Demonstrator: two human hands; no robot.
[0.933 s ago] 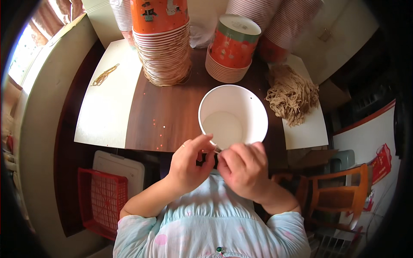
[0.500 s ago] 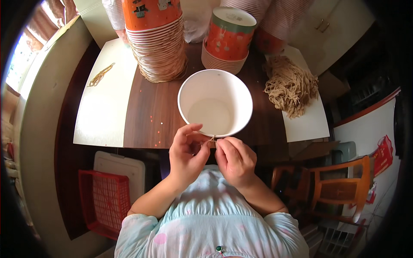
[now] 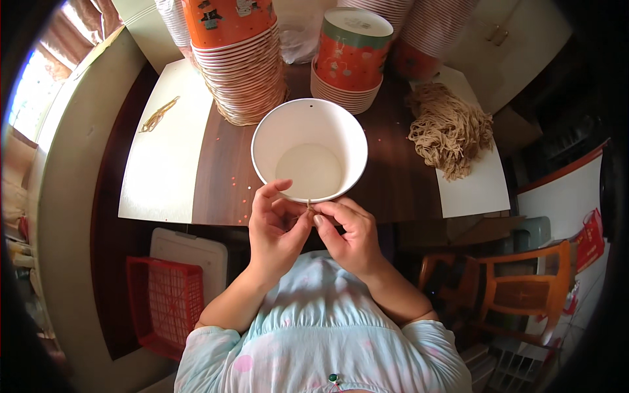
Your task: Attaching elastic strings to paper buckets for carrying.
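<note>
Pinching a short tan cord (image 3: pixel 308 204) at the near rim of a white-lined bucket (image 3: pixel 327 124), with the left hand (image 3: pixel 272 226) grasping by thumb and curled fingers, forefinger raised apart near the rim. Closing on the same cord from the right with the right hand (image 3: pixel 349 232), thumb and forefinger together at the tips, remaining fingers bent. Meeting close together, just in front of the bucket — with the cord between the fingertips and the bucket directly beyond, mouth open, a small dark hole near the far rim. Hard to tell whether resting fully on the table or partly held up.

Under and around the bucket, a brown table (image 3: pixel 406 177) with pale left and right ends and small red specks on the left. Beyond, to the far left, a tall stack of orange buckets (image 3: pixel 239 72) with many cords around the lower part; to the right of that, a shorter orange stack (image 3: pixel 354 62), topped by an upturned bucket. On the right end, a tan heap of string (image 3: pixel 452 131); on the left end, a few loose strands (image 3: pixel 159 115). Lower down, a red basket (image 3: pixel 173 298) on the left and a wooden chair (image 3: pixel 521 288) on the right.
</note>
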